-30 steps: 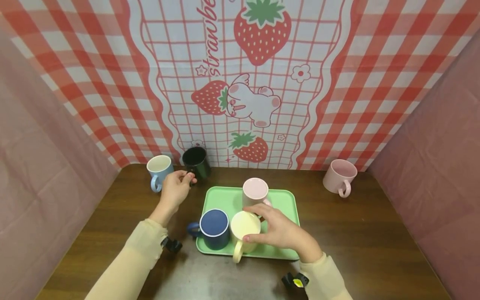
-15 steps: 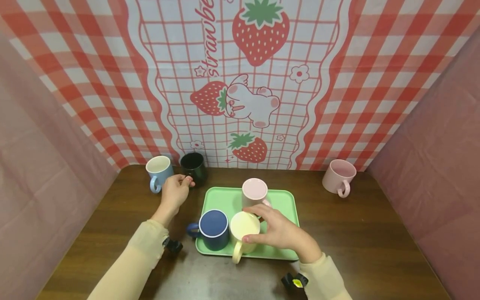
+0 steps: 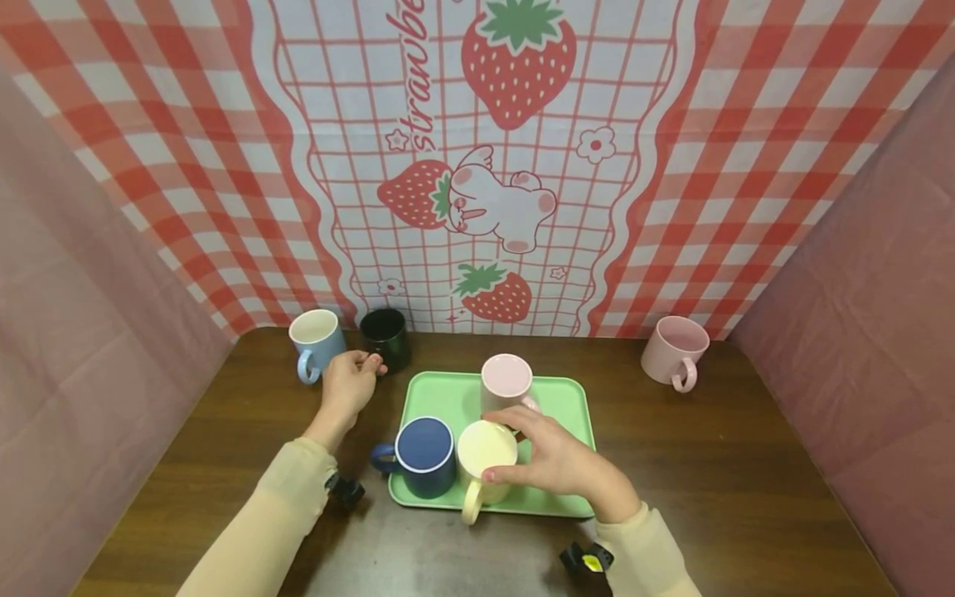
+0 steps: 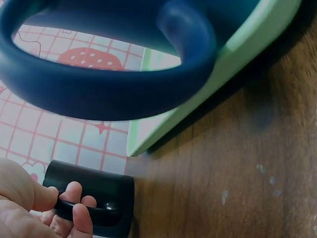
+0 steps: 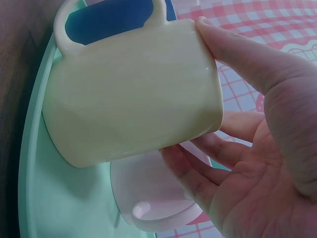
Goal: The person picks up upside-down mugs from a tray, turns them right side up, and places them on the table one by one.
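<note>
My left hand (image 3: 349,383) pinches the handle of a black mug (image 3: 388,338) at the back left of the table, as the left wrist view also shows. Close to that hand stands a light blue mug (image 3: 317,338). My right hand (image 3: 555,460) holds a pale yellow mug (image 5: 133,89) by its rim and upper side, thumb on one side and fingers on the other. The yellow mug is upright at the front of a green tray (image 3: 448,394). A dark blue mug (image 3: 427,464) stands to its left, and a pale pink mug (image 3: 501,390) behind it.
Another pink mug (image 3: 674,352) stands at the back right of the brown wooden table (image 3: 716,473). A strawberry-patterned cloth (image 3: 515,199) hangs behind, with plain pink cloths at both sides. The dark blue mug's handle juts past the tray's left edge.
The black mug has come down and slightly toward me, with my left hand lowering along with it. My right hand and the yellow mug have stayed in place.
</note>
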The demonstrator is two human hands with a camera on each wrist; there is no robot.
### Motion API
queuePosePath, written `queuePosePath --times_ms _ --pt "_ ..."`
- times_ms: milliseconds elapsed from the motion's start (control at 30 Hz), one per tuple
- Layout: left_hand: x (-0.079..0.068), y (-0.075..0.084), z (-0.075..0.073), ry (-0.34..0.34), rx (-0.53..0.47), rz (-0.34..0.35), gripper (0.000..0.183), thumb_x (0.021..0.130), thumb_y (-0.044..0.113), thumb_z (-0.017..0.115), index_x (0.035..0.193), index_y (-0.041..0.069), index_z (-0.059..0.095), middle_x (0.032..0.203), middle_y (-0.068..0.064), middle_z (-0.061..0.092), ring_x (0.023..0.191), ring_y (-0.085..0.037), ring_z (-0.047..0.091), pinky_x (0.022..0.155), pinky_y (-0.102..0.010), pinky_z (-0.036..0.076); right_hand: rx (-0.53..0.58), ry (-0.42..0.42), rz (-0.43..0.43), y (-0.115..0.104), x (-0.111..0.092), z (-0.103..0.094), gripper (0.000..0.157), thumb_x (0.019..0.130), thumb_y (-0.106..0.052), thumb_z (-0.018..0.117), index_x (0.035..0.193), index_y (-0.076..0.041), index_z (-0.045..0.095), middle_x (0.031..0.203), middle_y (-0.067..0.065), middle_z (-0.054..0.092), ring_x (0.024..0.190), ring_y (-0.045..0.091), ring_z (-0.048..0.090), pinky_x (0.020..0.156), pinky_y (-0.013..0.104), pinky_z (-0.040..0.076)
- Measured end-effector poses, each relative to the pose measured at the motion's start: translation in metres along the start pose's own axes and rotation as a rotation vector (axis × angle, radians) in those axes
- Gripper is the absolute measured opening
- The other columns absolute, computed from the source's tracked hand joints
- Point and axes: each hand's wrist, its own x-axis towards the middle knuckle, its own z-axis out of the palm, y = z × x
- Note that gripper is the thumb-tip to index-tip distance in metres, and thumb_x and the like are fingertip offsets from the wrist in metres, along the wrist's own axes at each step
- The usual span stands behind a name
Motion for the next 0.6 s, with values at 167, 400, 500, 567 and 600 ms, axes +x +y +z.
queuePosePath --times_ms 167,400,500,567,600 --pt "0.0001 -0.0015 -0.0008 -0.004 0.005 0.000 0.025 0.111 0.012 0.062 0.109 -0.007 0.078 0.094 -0.014 0.082 0.095 -0.027 0.070 0.075 -0.028 0.048 0.006 -0.003 0.010 -0.0005 0.0002 -0.0002 0.069 0.086 -0.029 0.096 0.142 0.001 0.067 0.134 0.008 0.071 0.116 0.018 0.064 0.102 0.039 0.056" --pt "0.0004 -0.0030 -0.0030 -0.018 0.052 0.034 0.024 0.110 0.013 0.064 0.108 -0.005 0.080 0.094 -0.015 0.082 0.081 -0.020 0.070 0.071 -0.027 0.051 0.011 -0.012 0.020 -0.0001 -0.0009 -0.0007 0.071 0.087 -0.031 0.095 0.142 0.002 0.066 0.135 0.011 0.070 0.118 0.023 0.064 0.102 0.042 0.055" --pt "0.0005 -0.0030 -0.0036 -0.023 0.061 0.040 0.024 0.110 0.013 0.064 0.108 -0.005 0.080 0.094 -0.015 0.082 0.076 -0.015 0.069 0.069 -0.025 0.051 0.016 -0.019 0.030 -0.0008 -0.0008 -0.0012 0.071 0.087 -0.031 0.095 0.143 0.002 0.066 0.136 0.012 0.070 0.118 0.024 0.064 0.103 0.043 0.055" --pt "0.0007 -0.0029 -0.0041 -0.029 0.060 0.038 0.025 0.110 0.013 0.063 0.108 -0.005 0.080 0.094 -0.015 0.082 0.074 -0.012 0.068 0.067 -0.024 0.051 0.020 -0.021 0.032 -0.0013 -0.0005 -0.0015 0.071 0.087 -0.031 0.095 0.143 0.002 0.066 0.136 0.012 0.070 0.118 0.023 0.064 0.103 0.043 0.056" --pt "0.0009 -0.0028 -0.0044 -0.034 0.060 0.038 0.025 0.110 0.013 0.063 0.109 -0.005 0.080 0.095 -0.015 0.082 0.073 -0.012 0.068 0.067 -0.024 0.051 0.023 -0.021 0.031 -0.0015 -0.0004 -0.0016 0.071 0.087 -0.030 0.095 0.143 0.002 0.066 0.135 0.012 0.070 0.117 0.023 0.064 0.102 0.043 0.056"
